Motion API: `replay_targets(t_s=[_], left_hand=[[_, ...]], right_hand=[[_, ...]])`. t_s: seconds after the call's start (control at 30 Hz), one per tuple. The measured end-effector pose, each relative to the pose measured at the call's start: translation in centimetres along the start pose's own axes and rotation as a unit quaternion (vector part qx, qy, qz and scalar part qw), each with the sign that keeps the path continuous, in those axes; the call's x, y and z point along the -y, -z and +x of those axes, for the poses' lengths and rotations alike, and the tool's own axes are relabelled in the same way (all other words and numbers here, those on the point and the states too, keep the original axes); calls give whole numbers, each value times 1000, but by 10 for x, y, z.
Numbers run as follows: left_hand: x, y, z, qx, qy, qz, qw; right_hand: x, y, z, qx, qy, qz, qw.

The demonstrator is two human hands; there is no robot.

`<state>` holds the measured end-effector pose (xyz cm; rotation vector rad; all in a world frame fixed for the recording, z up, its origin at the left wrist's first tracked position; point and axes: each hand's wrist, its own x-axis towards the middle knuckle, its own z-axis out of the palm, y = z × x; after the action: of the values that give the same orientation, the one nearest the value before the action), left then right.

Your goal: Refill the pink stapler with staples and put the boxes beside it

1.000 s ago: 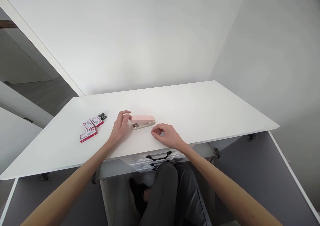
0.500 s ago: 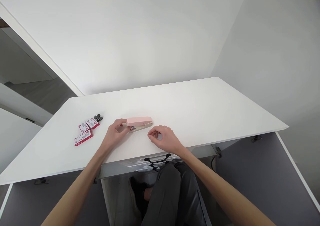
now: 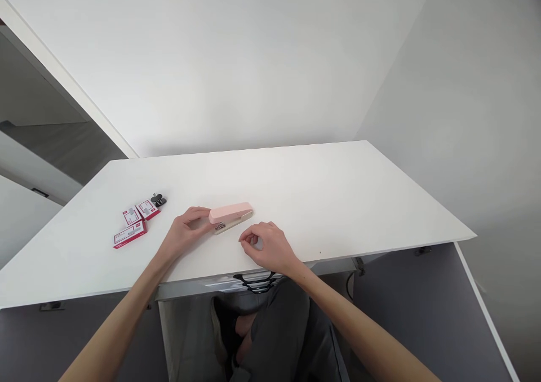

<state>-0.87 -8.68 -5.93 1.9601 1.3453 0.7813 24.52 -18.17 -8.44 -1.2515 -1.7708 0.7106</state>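
Note:
A pink stapler (image 3: pixel 230 213) with a beige base lies slantwise on the white tabletop (image 3: pixel 338 196). Its top stands a little apart from the base at the left end, where small shiny metal parts show. My left hand (image 3: pixel 184 233) grips that left end, thumb low at the front and fingers behind, the fingertips partly hidden. To the right and nearer me, my right hand (image 3: pixel 269 248) rests over the table. Its fingers are curled with thumb and forefinger together, clear of the stapler. Whatever is in that pinch, if anything, is too small to make out.
Several red-and-white boxes (image 3: pixel 130 233) lie at the left of the table. Black binder clips (image 3: pixel 159 200) sit just behind them. Below the front edge are drawers with black handles (image 3: pixel 256 283), and open grey cabinet doors (image 3: pixel 418 303) flank my legs.
My head view has shifted slightly. The stapler is turned a bit more slantwise, its left end nearer me, with my left hand still at it. My right hand remains curled close by.

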Motion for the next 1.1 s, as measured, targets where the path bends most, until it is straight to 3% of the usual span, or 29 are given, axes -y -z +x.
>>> replay_targets(t_s=[0.57, 0.9, 1.1], left_hand=[[0, -7, -3, 2, -58, 0, 998], [1, -9, -8, 1, -45, 5, 999], [3, -9, -8, 11, -69, 2, 998]], right_hand=[[0, -6, -3, -12, -12, -24, 1000], [-5, -8, -4, -13, -15, -16, 1000], [-2, -8, -5, -15, -30, -5, 999]])
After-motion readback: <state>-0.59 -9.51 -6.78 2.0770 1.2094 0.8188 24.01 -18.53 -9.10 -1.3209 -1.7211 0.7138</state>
